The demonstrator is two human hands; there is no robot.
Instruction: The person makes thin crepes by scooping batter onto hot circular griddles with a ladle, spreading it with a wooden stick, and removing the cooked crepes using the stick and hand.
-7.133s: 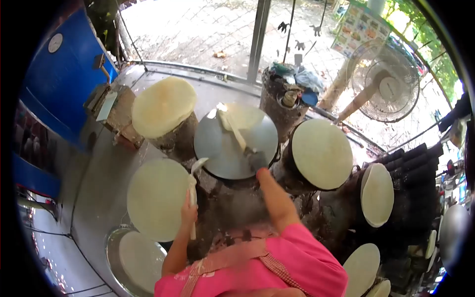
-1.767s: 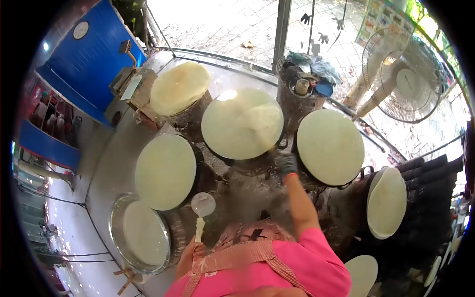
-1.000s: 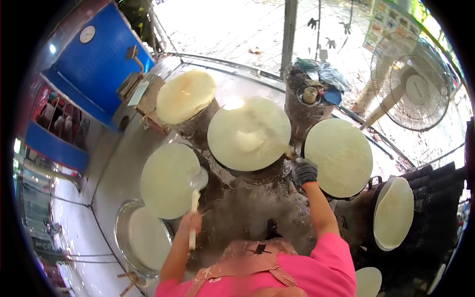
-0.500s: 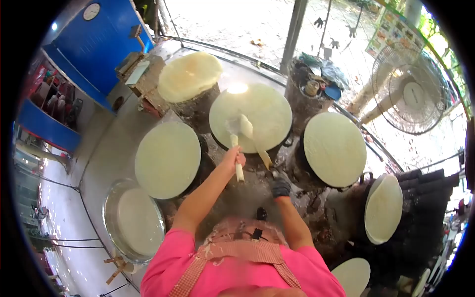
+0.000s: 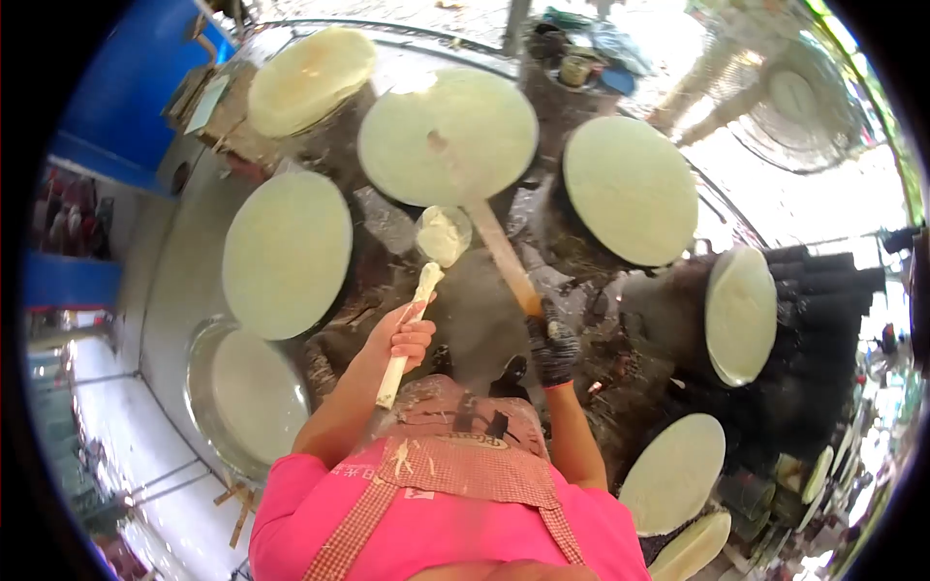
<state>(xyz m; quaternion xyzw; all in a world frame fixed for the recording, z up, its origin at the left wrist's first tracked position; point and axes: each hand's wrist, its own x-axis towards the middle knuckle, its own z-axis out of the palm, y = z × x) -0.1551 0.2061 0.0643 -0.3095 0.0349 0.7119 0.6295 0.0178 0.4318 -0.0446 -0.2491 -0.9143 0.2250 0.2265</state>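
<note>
My left hand (image 5: 402, 339), bare, is wrapped round the pale, batter-coated handle of a ladle (image 5: 444, 235). Its round head carries a lump of pale batter just below the near rim of the middle round griddle (image 5: 387, 165). A dark glove covers my right hand (image 5: 554, 351), whose fingers close on the yellowish end of a long flat spatula (image 5: 502, 254). The spatula's far end reaches over the pale sheet that covers the middle griddle; motion blurs it, and I cannot tell whether it touches.
Pale round sheets cover a left griddle (image 5: 288, 257) and a right griddle (image 5: 630, 192). A metal basin (image 5: 201, 378) of batter stands at lower left. Flat sheets (image 5: 741, 315) stand at right beside dark stacked pieces. At upper right is a fan (image 5: 799, 102).
My left hand has drawn the ladle back off the middle griddle towards my body. The spatula still extends over it, at a different angle. The whole view has tilted downward.
</note>
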